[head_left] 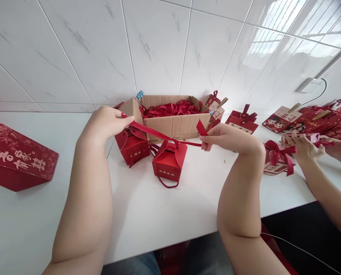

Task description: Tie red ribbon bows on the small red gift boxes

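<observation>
A red ribbon (159,134) stretches taut between my two hands. My left hand (107,121) pinches its left end and my right hand (226,137) pinches its right end. The ribbon passes through the top of a small red gift box (169,162) standing on the white table (147,217). A second small red gift box (132,147) stands just to its left, below my left hand.
An open cardboard box (173,124) full of red ribbons sits behind, against the tiled wall. A large red bag (18,158) lies at the left. At right, another person's hands (305,147) work on a bowed box (276,158) among several flat red boxes (302,122).
</observation>
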A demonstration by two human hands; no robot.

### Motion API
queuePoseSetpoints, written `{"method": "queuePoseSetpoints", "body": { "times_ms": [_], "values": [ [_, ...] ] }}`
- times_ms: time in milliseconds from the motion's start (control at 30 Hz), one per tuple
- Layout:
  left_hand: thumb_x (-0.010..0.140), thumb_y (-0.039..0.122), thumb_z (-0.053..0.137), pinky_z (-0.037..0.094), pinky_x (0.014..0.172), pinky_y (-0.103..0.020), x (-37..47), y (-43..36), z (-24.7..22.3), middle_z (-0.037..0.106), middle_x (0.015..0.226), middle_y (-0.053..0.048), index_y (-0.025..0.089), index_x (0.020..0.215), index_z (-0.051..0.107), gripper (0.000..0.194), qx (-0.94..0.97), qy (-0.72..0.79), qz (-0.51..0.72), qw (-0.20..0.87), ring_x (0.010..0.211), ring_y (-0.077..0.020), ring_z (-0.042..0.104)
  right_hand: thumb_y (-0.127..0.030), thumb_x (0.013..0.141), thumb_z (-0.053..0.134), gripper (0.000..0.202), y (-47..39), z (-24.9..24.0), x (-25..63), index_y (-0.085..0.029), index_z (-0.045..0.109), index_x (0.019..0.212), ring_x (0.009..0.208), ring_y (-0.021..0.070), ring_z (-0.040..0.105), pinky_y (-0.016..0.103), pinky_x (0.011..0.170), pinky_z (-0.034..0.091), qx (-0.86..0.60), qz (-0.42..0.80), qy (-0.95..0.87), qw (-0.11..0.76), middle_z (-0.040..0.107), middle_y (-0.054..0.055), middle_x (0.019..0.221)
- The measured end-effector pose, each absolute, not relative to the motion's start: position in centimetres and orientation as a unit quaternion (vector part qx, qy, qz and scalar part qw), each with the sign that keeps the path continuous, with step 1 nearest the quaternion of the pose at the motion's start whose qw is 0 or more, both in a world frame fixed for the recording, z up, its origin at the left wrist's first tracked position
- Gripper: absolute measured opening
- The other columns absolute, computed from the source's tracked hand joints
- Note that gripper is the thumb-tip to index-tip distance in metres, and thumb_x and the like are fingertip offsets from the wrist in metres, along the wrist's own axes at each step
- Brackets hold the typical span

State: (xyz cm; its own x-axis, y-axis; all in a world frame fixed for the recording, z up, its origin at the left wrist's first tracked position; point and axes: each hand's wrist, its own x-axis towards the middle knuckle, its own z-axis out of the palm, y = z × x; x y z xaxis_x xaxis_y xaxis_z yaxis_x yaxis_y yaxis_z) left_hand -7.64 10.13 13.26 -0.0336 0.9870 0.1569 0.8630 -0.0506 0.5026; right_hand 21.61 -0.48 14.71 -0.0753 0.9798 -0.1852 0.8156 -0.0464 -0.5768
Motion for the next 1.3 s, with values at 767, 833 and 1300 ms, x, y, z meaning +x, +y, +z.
{"method": "queuePoseSetpoints", "body": {
  "times_ms": [767,833,1300],
  "values": [
    [0.068,0.048,0.07,0.046,0.076,-0.04,-9.5,11.2,12.7,0.065,0.11,-0.01,0.017,0.092,0.066,0.039,0.643,0.738,0.121,0.162,0.1,-0.0326,0.059,-0.029,0.078,0.06,0.026,0.9,12.1,25.7,-0.019,0.07,0.056,0.079,0.0204,0.069,0.033,0.082,0.054,-0.733,0.391,-0.542,0.125,0.074,0.009,0.077],
    [0.068,0.048,0.071,0.045,0.074,-0.04,-9.6,11.1,12.8,0.066,0.11,-0.01,0.018,0.092,0.066,0.039,0.638,0.744,0.124,0.156,0.1,-0.0326,0.059,-0.029,0.078,0.061,0.027,1.0,12.0,25.8,-0.019,0.069,0.055,0.078,0.0206,0.069,0.033,0.082,0.054,-0.735,0.392,-0.538,0.127,0.074,0.009,0.076],
    [0.081,0.046,0.057,0.05,0.065,-0.034,-1.8,4.7,12.6,0.059,0.113,-0.008,0.023,0.108,0.059,0.035,0.833,0.532,0.114,0.106,0.087,-0.0247,0.064,-0.037,0.078,0.064,0.061,2.1,12.1,23.2,-0.024,0.045,0.135,0.116,0.0314,0.055,0.049,0.089,0.05,-0.718,0.069,-0.57,0.395,0.054,0.015,0.133]
  ]
}}
